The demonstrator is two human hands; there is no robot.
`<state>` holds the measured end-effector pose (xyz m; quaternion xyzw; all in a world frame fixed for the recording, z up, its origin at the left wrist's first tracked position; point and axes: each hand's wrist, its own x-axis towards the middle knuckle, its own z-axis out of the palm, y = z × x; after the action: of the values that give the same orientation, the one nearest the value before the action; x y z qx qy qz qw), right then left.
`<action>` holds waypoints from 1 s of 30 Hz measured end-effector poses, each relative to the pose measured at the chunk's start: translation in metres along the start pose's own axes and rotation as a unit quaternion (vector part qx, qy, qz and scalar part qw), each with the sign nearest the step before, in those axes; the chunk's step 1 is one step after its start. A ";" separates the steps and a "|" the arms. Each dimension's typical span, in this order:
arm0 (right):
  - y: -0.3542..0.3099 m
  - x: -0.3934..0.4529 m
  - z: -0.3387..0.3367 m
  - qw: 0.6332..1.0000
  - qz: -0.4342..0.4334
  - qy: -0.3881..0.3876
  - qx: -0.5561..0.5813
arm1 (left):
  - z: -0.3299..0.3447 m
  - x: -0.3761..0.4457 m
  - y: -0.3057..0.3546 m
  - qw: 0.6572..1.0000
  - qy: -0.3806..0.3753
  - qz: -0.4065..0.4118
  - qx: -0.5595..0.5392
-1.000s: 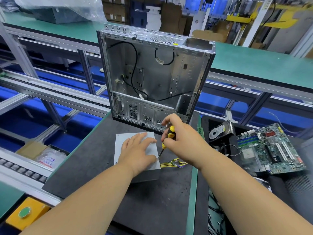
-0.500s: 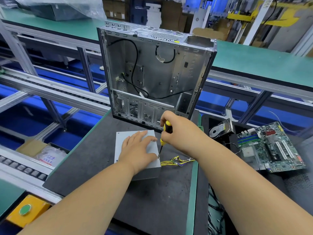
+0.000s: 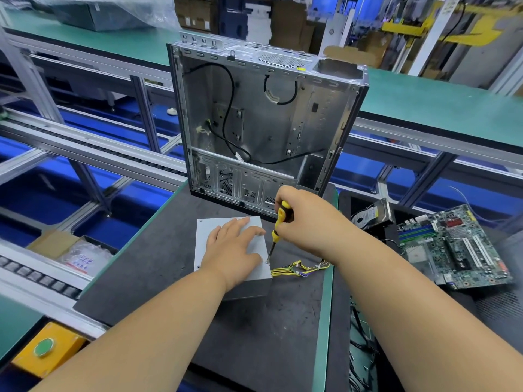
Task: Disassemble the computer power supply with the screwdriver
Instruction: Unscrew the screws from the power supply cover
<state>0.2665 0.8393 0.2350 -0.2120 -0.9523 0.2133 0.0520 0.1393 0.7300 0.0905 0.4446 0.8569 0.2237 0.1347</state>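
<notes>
On the dark work mat [image 3: 158, 278], just in front of the opened computer case [image 3: 263, 123], lies the grey power supply [image 3: 208, 236], flat side up, with its bundle of yellow and black wires [image 3: 300, 269] trailing out to the right. The left hand [image 3: 235, 250] rests on top of the box with fingers straight and slightly spread, palm down, pressing it to the mat. The right hand [image 3: 308, 222] has its fingers curled round the yellow-and-black handle of the screwdriver [image 3: 276, 230]; the shaft slants down and to the left, and its tip sits at the near right corner of the supply's top face, touching a screw [image 3: 267, 262] there.

Compared with half a second ago, the left hand lies in the same place on the box. The right hand keeps its grip on the handle, and the tip stays at the same corner; the wrist looks turned a little, though how far cannot be told. The wire bundle has not shifted.

To the right, in a dark tray, a hard drive [image 3: 370, 216] leans beside a green motherboard [image 3: 458, 247]. At the lower left a yellow box carries a green button [image 3: 44, 347], and roller conveyor rails run across the left side.
</notes>
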 end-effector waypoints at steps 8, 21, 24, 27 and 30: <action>-0.002 0.003 0.001 0.998 0.014 0.006 -0.063 | 0.000 0.001 0.001 1.000 -0.001 -0.007 0.000; -0.010 0.001 0.005 0.997 0.059 0.001 -0.048 | -0.002 0.001 0.003 1.000 -0.014 -0.015 0.000; -0.012 0.001 0.002 0.998 0.068 0.002 -0.009 | -0.004 0.003 0.004 0.999 -0.027 -0.022 -0.014; -0.014 -0.001 0.004 0.997 0.075 0.015 -0.003 | -0.006 0.005 0.005 0.999 -0.034 -0.029 -0.025; -0.016 -0.001 0.009 0.993 0.065 0.038 -0.092 | -0.006 0.005 0.006 0.999 -0.032 -0.030 -0.022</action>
<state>0.2595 0.8219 0.2338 -0.2854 -0.9494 0.1193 0.0540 0.1382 0.7356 0.0984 0.4226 0.8599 0.2239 0.1782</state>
